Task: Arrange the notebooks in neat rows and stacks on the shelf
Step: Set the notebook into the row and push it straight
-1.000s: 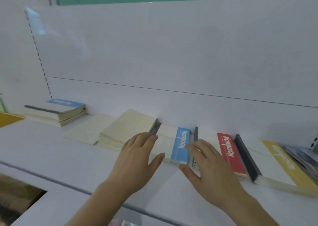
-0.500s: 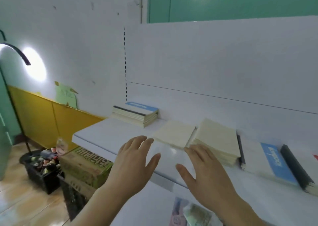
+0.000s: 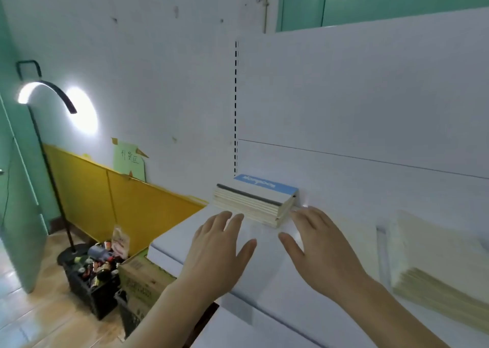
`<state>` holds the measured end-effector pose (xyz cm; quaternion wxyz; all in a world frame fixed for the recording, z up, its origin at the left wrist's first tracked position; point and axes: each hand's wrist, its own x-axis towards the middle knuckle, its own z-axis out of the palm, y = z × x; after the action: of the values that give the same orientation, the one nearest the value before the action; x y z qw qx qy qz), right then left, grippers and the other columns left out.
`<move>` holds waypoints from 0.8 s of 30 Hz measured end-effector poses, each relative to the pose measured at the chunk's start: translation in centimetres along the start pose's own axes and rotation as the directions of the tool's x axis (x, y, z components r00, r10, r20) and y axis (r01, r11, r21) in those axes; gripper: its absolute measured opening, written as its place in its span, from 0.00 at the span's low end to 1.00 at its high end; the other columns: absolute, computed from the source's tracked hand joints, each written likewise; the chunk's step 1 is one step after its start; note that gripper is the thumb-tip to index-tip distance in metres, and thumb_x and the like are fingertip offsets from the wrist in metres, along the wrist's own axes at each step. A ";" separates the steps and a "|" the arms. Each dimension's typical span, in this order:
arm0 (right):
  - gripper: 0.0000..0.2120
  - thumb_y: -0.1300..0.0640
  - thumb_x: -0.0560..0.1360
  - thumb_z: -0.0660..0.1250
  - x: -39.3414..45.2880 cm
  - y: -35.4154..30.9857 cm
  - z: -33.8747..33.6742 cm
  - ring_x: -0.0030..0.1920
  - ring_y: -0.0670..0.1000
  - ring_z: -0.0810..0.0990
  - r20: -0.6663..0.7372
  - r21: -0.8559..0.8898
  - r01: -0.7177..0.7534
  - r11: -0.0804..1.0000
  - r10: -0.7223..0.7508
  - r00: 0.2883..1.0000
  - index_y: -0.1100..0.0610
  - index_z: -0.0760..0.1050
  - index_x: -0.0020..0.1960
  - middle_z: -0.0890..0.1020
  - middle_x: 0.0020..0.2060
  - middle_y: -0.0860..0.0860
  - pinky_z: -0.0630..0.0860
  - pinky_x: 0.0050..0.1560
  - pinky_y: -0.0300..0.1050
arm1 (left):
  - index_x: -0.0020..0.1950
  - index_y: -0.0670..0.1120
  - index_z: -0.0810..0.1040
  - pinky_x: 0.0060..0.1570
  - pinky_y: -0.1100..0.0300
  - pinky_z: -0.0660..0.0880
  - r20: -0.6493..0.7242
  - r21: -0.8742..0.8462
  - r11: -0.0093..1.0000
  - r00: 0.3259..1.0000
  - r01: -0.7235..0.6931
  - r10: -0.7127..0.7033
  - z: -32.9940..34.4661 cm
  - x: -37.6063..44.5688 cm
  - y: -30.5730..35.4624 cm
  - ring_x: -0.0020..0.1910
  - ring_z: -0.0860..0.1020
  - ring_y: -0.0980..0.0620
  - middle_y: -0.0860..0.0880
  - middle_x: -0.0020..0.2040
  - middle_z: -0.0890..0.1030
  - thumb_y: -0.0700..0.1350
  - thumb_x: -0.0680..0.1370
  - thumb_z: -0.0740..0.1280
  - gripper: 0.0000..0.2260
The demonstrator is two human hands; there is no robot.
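Notebooks [image 3: 255, 202] just beyond both hands

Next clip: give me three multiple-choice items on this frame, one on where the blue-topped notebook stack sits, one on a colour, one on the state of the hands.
1. Where is the blue-topped notebook stack?
A. on the floor
B. at the shelf's left end, by the back panel
C. in the left hand

2. What colour is the low panel along the wall, left of the shelf?
A. yellow
B. red
C. black

3. How are the hands?
A. both gripping a notebook
B. one out of view
C. both open, holding nothing

Answers:
1 B, it lies flat near the shelf's left edge.
2 A, it is yellow.
3 C, the left hand and right hand have spread fingers near the stack.
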<state>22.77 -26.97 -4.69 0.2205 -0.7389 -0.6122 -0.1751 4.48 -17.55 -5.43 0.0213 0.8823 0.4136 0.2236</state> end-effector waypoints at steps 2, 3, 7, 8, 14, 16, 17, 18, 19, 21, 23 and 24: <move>0.24 0.42 0.78 0.53 2.4 0.5 1.4 0.63 0.55 0.72 0.012 -0.011 -0.005 1.000 0.005 1.000 0.57 0.72 0.64 0.77 0.58 0.52 0.72 0.62 0.51 | 0.80 0.52 0.55 0.77 0.54 0.56 0.013 0.022 1.000 1.000 -0.018 0.018 0.6 2.4 -1.2 0.78 0.56 0.51 0.52 0.80 0.58 0.63 0.82 0.51 0.29; 0.23 0.43 0.79 0.54 3.5 0.8 2.1 0.64 0.55 0.71 0.032 -0.019 -0.018 1.000 0.018 0.999 0.57 0.70 0.66 0.76 0.60 0.52 0.71 0.64 0.51 | 0.80 0.52 0.55 0.76 0.55 0.55 0.012 0.027 0.999 1.000 -0.026 0.026 0.8 3.5 -1.7 0.78 0.56 0.51 0.52 0.80 0.58 0.62 0.82 0.51 0.28; 0.26 0.44 0.80 0.52 7.2 1.6 5.0 0.69 0.54 0.65 0.077 -0.065 -0.069 0.995 0.074 0.994 0.57 0.64 0.72 0.70 0.68 0.52 0.66 0.68 0.51 | 0.80 0.52 0.56 0.77 0.55 0.55 -0.004 0.001 0.998 0.998 -0.058 0.058 2.0 7.2 -3.3 0.78 0.56 0.51 0.52 0.79 0.60 0.62 0.82 0.53 0.28; 0.26 0.44 0.81 0.51 7.9 1.6 5.6 0.71 0.55 0.63 0.094 -0.089 -0.073 0.993 0.082 0.992 0.57 0.62 0.73 0.68 0.70 0.53 0.65 0.69 0.51 | 0.80 0.52 0.56 0.77 0.55 0.55 0.004 -0.011 0.998 0.998 -0.066 0.066 2.4 8.0 -3.7 0.78 0.56 0.51 0.52 0.79 0.60 0.62 0.82 0.53 0.28; 0.30 0.44 0.80 0.43 11.1 1.1 8.8 0.74 0.56 0.61 0.151 -0.180 -0.131 0.975 0.159 0.976 0.58 0.60 0.75 0.63 0.74 0.55 0.59 0.72 0.51 | 0.80 0.51 0.56 0.76 0.54 0.57 0.027 -0.041 0.986 0.986 -0.164 0.165 4.7 12.7 -6.4 0.78 0.56 0.51 0.51 0.78 0.60 0.62 0.82 0.53 0.28; 0.25 0.46 0.79 0.49 11.7 0.7 9.5 0.64 0.56 0.75 0.090 -0.229 -0.114 0.967 0.137 0.986 0.58 0.75 0.65 0.78 0.62 0.54 0.71 0.63 0.52 | 0.79 0.52 0.57 0.75 0.54 0.58 0.038 -0.042 0.977 0.976 -0.211 0.213 5.3 13.7 -7.3 0.77 0.57 0.50 0.52 0.78 0.61 0.62 0.82 0.53 0.28; 0.22 0.47 0.78 0.51 11.9 0.5 9.6 0.55 0.54 0.81 0.038 -0.233 -0.103 0.967 0.115 0.993 0.56 0.80 0.56 0.83 0.53 0.51 0.76 0.56 0.50 | 0.78 0.52 0.59 0.74 0.54 0.60 0.044 -0.046 0.971 0.971 -0.234 0.236 5.6 14.1 -7.8 0.76 0.59 0.50 0.52 0.77 0.62 0.62 0.82 0.53 0.27; 0.19 0.47 0.76 0.53 12.0 0.4 9.7 0.46 0.52 0.82 -0.006 -0.224 -0.101 0.969 0.102 0.995 0.53 0.81 0.50 0.84 0.46 0.49 0.78 0.49 0.48 | 0.77 0.51 0.62 0.71 0.54 0.64 0.033 -0.058 0.965 0.965 -0.257 0.259 5.8 14.6 -8.3 0.74 0.63 0.49 0.52 0.75 0.65 0.61 0.82 0.53 0.25; 0.17 0.47 0.76 0.54 12.1 0.2 9.6 0.42 0.51 0.81 -0.022 -0.217 -0.105 0.971 0.102 0.995 0.51 0.80 0.46 0.83 0.41 0.47 0.78 0.45 0.47 | 0.74 0.50 0.66 0.67 0.54 0.68 -0.006 -0.084 0.956 0.959 -0.282 0.283 6.0 15.0 -8.8 0.70 0.68 0.48 0.51 0.71 0.69 0.60 0.82 0.54 0.24; 0.15 0.47 0.76 0.56 12.2 -0.2 9.2 0.39 0.50 0.80 -0.026 -0.210 -0.136 0.968 0.133 0.991 0.49 0.79 0.44 0.83 0.38 0.45 0.77 0.42 0.47 | 0.66 0.49 0.74 0.56 0.53 0.75 -0.112 -0.152 0.932 0.943 -0.328 0.314 6.2 15.8 -9.8 0.58 0.76 0.47 0.51 0.61 0.76 0.59 0.79 0.52 0.23; 0.16 0.45 0.76 0.56 12.2 -0.5 8.8 0.38 0.49 0.80 -0.037 -0.202 -0.162 0.966 0.158 0.987 0.49 0.80 0.43 0.83 0.38 0.44 0.76 0.39 0.46 | 0.63 0.49 0.75 0.51 0.53 0.77 -0.175 -0.212 0.902 0.923 -0.375 0.342 6.4 16.2 -10.5 0.54 0.77 0.48 0.52 0.58 0.78 0.59 0.78 0.51 0.24; 0.17 0.44 0.77 0.56 12.1 -0.8 8.5 0.38 0.48 0.80 -0.046 -0.193 -0.174 0.966 0.168 0.985 0.49 0.80 0.43 0.83 0.38 0.44 0.76 0.39 0.46 | 0.64 0.49 0.75 0.52 0.53 0.77 -0.191 -0.247 0.885 0.915 -0.394 0.354 6.6 16.3 -10.8 0.54 0.77 0.49 0.52 0.59 0.77 0.59 0.78 0.50 0.23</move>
<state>24.22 -12.22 -5.34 0.1697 -0.8044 -0.5226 -0.2260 8.48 2.59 -7.63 0.0731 0.9155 0.1998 0.3414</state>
